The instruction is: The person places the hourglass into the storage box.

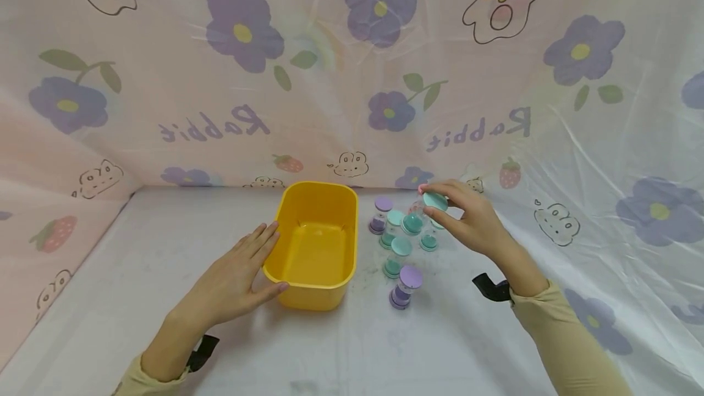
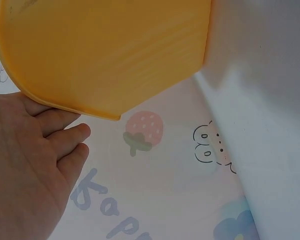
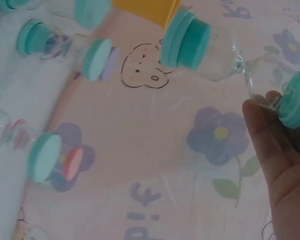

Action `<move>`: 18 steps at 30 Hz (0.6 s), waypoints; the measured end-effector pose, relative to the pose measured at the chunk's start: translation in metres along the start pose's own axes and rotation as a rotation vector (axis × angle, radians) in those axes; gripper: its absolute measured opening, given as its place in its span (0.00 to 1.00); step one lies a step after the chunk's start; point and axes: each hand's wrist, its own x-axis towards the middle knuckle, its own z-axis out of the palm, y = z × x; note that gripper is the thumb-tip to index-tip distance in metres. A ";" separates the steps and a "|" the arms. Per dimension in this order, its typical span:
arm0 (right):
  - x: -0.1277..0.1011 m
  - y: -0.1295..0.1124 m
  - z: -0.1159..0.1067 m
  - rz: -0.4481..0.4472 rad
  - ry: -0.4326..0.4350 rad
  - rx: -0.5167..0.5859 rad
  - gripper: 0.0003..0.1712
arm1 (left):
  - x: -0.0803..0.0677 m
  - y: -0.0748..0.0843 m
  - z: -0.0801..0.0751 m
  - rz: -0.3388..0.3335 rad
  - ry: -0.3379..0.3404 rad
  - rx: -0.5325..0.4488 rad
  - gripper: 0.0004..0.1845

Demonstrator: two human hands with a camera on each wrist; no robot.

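My right hand (image 1: 467, 216) pinches the upper teal cap of a sand timer (image 1: 412, 223), held off the table with teal sand at its lower end. In the right wrist view this clear timer (image 3: 217, 55) hangs from my fingertips. My left hand (image 1: 233, 280) rests with extended fingers along the left rim of a yellow bin (image 1: 319, 296), its thumb near the front rim. From the left wrist view, the fingers touch the bin's rim (image 2: 65, 108). The bin's visible floor holds nothing.
Several sand timers stand right of the bin: a purple one (image 1: 410, 277) in front, another purple one (image 1: 383, 204) behind, and teal ones (image 1: 401, 247) between. A pink-capped timer (image 3: 73, 163) shows in the right wrist view. A patterned curtain (image 1: 324, 78) rises behind the table.
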 end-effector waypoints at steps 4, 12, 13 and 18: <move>0.019 -0.003 0.002 -0.005 -0.024 -0.011 0.28 | -0.001 0.000 0.000 -0.006 -0.006 0.000 0.52; 0.057 -0.007 0.016 -0.044 -0.083 0.019 0.26 | 0.000 -0.001 0.001 0.018 0.021 -0.001 0.50; 0.062 -0.008 0.019 -0.059 -0.089 0.027 0.25 | 0.000 -0.001 0.001 0.020 0.023 -0.002 0.50; 0.084 -0.009 0.037 -0.159 -0.129 0.052 0.24 | 0.000 -0.001 0.001 0.015 0.016 0.002 0.50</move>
